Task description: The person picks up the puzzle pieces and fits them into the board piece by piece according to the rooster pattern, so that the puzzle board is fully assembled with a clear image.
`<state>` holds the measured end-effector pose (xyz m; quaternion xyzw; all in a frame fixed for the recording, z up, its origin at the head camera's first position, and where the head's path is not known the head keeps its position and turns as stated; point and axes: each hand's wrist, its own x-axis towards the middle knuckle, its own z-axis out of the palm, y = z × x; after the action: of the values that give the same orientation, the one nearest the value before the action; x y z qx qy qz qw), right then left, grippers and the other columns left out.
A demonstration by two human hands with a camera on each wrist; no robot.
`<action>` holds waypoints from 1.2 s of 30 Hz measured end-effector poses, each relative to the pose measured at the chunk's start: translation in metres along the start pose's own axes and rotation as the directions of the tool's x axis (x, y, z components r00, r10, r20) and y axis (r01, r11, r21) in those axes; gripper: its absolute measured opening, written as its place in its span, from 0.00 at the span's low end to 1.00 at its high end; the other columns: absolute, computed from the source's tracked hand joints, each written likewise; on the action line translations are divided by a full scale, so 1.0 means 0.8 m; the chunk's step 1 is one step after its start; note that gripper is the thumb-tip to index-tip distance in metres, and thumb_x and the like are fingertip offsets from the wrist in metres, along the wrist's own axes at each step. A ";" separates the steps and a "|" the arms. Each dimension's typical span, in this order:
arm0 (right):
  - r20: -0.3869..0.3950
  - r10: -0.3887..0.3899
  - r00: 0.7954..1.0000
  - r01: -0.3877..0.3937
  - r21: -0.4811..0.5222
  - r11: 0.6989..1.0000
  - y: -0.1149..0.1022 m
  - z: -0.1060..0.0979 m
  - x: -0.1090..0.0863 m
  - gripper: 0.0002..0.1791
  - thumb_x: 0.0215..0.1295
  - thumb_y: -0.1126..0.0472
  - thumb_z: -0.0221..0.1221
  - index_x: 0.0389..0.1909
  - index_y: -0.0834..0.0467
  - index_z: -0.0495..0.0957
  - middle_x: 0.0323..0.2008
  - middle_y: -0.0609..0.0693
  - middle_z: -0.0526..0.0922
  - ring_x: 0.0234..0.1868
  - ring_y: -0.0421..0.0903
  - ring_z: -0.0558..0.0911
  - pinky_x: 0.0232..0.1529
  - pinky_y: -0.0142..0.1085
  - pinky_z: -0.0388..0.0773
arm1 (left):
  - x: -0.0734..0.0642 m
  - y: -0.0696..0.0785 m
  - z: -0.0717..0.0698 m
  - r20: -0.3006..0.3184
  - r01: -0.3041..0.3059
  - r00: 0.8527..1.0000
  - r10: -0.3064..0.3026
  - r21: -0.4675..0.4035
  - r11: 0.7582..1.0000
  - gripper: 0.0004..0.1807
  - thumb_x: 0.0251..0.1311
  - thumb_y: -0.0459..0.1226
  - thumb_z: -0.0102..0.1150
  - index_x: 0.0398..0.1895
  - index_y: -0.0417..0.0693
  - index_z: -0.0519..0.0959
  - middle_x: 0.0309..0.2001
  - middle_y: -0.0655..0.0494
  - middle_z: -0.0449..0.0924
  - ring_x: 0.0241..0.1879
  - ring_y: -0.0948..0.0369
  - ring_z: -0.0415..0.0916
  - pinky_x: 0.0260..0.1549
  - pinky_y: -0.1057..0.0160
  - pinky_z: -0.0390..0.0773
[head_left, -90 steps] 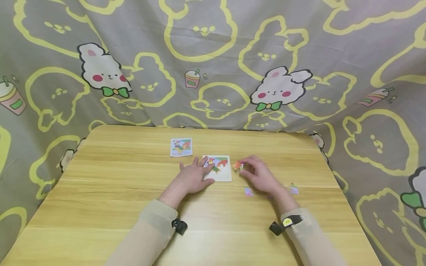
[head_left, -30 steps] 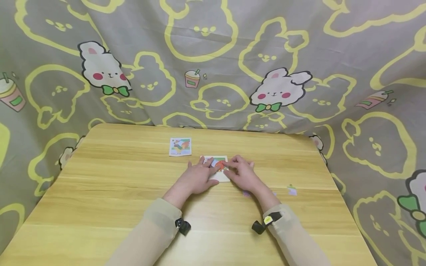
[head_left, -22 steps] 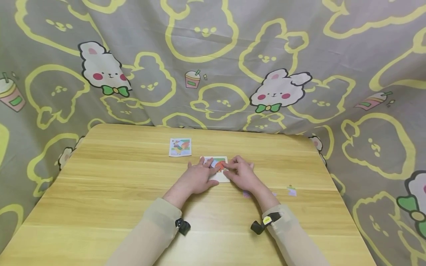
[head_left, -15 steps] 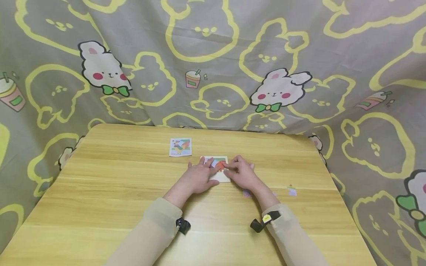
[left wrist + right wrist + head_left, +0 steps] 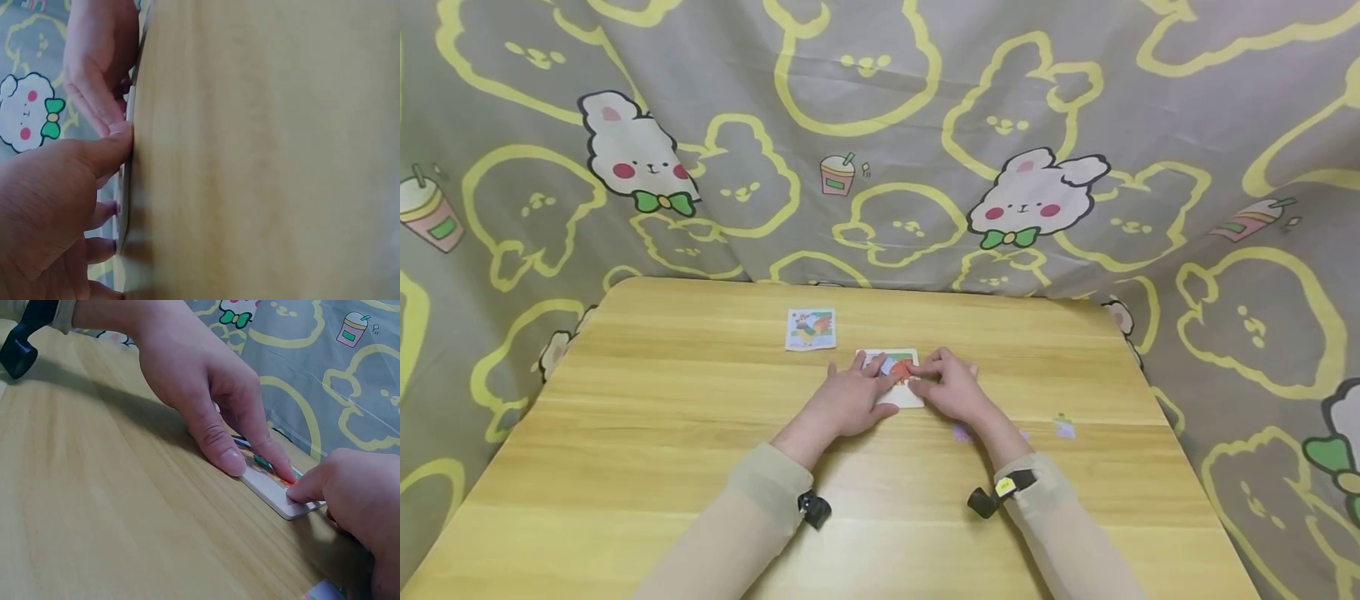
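A small white-framed jigsaw board (image 5: pixel 908 399) with a partly filled colourful picture lies mid-table. My left hand (image 5: pixel 846 400) lies across its left side with the fingers spread. In the right wrist view the left thumb rests at the board's near edge, while a finger reaches onto the picture. My right hand (image 5: pixel 953 388), at the board's right side, pinches an orange puzzle piece (image 5: pixel 901 368) down on it with thumb and index finger. The fingers partly hide the piece and the picture. The left wrist view shows the board edge-on (image 5: pixel 125 206).
A square picture card (image 5: pixel 811 330) of a rooster lies behind and left of the board. Loose lilac puzzle pieces lie to the right: one (image 5: pixel 1064 427) farther out, another (image 5: pixel 961 432) beside the right forearm. A patterned curtain (image 5: pixel 895 100) hangs behind the table.
Three seconds ago the right hand held the orange piece just right of the board; it has moved left onto the board with it. The left hand stays there. Over the last second the hands barely move.
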<state>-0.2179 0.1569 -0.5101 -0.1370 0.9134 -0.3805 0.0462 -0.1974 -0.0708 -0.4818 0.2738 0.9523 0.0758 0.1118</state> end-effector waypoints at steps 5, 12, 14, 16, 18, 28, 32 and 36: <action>-0.002 -0.042 0.999 0.042 0.011 0.999 0.001 -0.002 -0.002 0.20 0.68 0.54 0.71 0.59 0.54 0.87 0.45 0.47 0.80 0.49 0.48 0.78 0.59 0.56 0.52 | -0.003 0.001 0.000 -0.022 -0.013 1.000 0.013 0.031 0.999 0.37 0.77 0.62 0.50 0.84 0.64 0.61 0.84 0.50 0.53 0.80 0.40 0.51 0.65 0.23 0.60; -0.013 -0.079 0.997 0.078 -0.017 0.997 0.005 -0.001 -0.002 0.20 0.69 0.53 0.71 0.59 0.55 0.87 0.44 0.47 0.79 0.44 0.46 0.77 0.55 0.54 0.54 | -0.011 -0.006 -0.003 -0.046 -0.014 0.999 0.015 0.029 0.999 0.39 0.76 0.62 0.52 0.86 0.65 0.58 0.84 0.51 0.52 0.81 0.42 0.51 0.66 0.23 0.59; -0.011 -0.083 0.996 0.083 -0.024 0.996 0.006 -0.001 -0.002 0.20 0.69 0.52 0.71 0.59 0.54 0.87 0.44 0.47 0.78 0.43 0.46 0.77 0.55 0.54 0.55 | -0.015 -0.011 -0.003 -0.055 -0.013 0.998 0.014 0.018 1.000 0.39 0.76 0.62 0.52 0.85 0.64 0.59 0.84 0.51 0.52 0.81 0.42 0.50 0.68 0.24 0.58; -0.010 -0.091 0.996 0.090 -0.028 0.996 0.008 -0.001 -0.002 0.20 0.69 0.52 0.70 0.59 0.53 0.87 0.44 0.47 0.79 0.43 0.45 0.77 0.55 0.55 0.55 | -0.019 -0.015 -0.003 -0.065 -0.013 0.998 0.012 -0.003 1.000 0.39 0.76 0.61 0.52 0.85 0.62 0.61 0.84 0.51 0.52 0.81 0.42 0.50 0.69 0.25 0.57; -0.012 -0.098 0.995 0.097 -0.031 0.995 0.009 -0.001 -0.002 0.21 0.68 0.52 0.71 0.59 0.53 0.87 0.44 0.47 0.79 0.43 0.45 0.77 0.56 0.56 0.55 | -0.024 -0.020 -0.003 -0.078 -0.011 0.997 0.009 -0.029 1.000 0.38 0.76 0.61 0.53 0.84 0.59 0.63 0.84 0.50 0.52 0.81 0.42 0.50 0.69 0.25 0.56; -0.013 -0.105 0.994 0.105 -0.029 0.994 0.010 -0.004 -0.005 0.20 0.69 0.52 0.70 0.59 0.52 0.87 0.42 0.47 0.78 0.41 0.46 0.75 0.55 0.55 0.54 | -0.041 -0.039 -0.004 -0.092 0.000 0.996 -0.007 -0.075 0.997 0.36 0.78 0.59 0.52 0.82 0.56 0.66 0.82 0.49 0.56 0.80 0.42 0.54 0.70 0.27 0.55; -0.016 -0.112 0.994 0.112 -0.025 0.993 0.010 -0.003 -0.006 0.20 0.69 0.52 0.70 0.59 0.53 0.88 0.41 0.47 0.77 0.38 0.46 0.74 0.55 0.56 0.53 | -0.044 -0.044 -0.001 -0.090 0.005 0.996 -0.012 -0.080 0.997 0.36 0.78 0.59 0.51 0.82 0.56 0.66 0.83 0.49 0.55 0.80 0.42 0.53 0.70 0.26 0.56; -0.016 -0.119 0.993 0.119 -0.019 0.993 0.007 -0.003 -0.006 0.20 0.69 0.53 0.71 0.59 0.53 0.88 0.40 0.47 0.77 0.37 0.46 0.73 0.54 0.55 0.53 | -0.044 -0.048 0.001 -0.086 0.011 0.996 -0.019 -0.088 0.996 0.36 0.78 0.60 0.52 0.82 0.55 0.66 0.83 0.50 0.54 0.80 0.41 0.52 0.69 0.24 0.55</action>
<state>-0.2148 0.1636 -0.5126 -0.1883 0.9074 -0.3754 0.0146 -0.1869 -0.1218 -0.4847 0.2580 0.9540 0.1285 0.0830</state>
